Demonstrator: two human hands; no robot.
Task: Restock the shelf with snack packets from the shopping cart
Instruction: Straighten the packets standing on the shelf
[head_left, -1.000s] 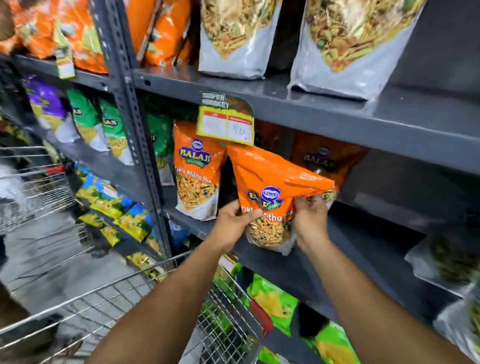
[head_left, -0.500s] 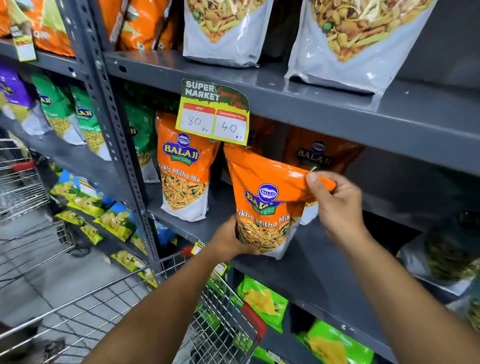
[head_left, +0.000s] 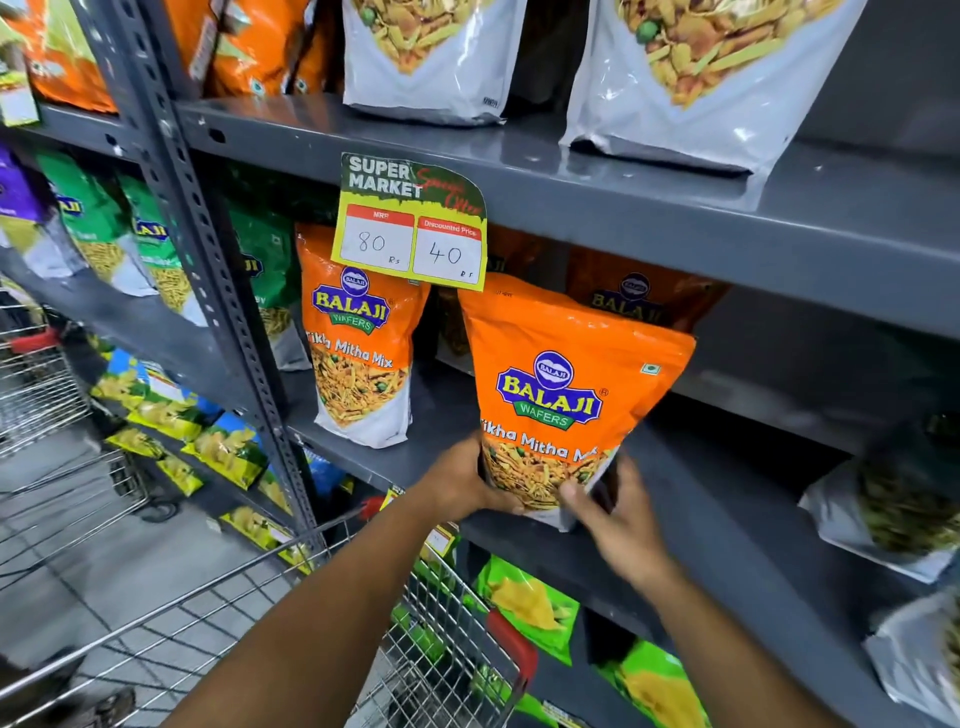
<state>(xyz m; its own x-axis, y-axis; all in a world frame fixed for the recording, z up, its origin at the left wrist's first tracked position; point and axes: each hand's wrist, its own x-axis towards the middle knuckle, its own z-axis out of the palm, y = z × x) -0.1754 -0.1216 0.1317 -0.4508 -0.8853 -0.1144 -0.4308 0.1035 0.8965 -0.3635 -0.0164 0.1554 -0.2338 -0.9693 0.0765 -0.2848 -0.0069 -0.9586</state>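
Note:
An orange Balaji Tikha Mitha Mix packet (head_left: 566, 374) stands upright at the front of the grey middle shelf (head_left: 691, 514). My left hand (head_left: 467, 486) grips its lower left corner and my right hand (head_left: 618, 512) holds its lower right corner, so both hands are shut on it. A matching orange packet (head_left: 358, 353) stands to its left, and another one (head_left: 639, 301) sits behind it in shadow. The wire shopping cart (head_left: 447, 660) with its red handle is below my arms; its contents are not visible.
A yellow price tag (head_left: 410, 228) hangs from the upper shelf edge just above the held packet. White-bottomed snack bags (head_left: 691, 78) fill the upper shelf. Green packets (head_left: 524, 608) lie on the shelf below. A perforated steel upright (head_left: 208, 249) stands to the left. Clear bags (head_left: 893, 514) sit at right.
The packet has gone from tilted with a folded top to upright on the shelf. My right hand dropped from the packet's top corner to its bottom right corner. My view moved closer.

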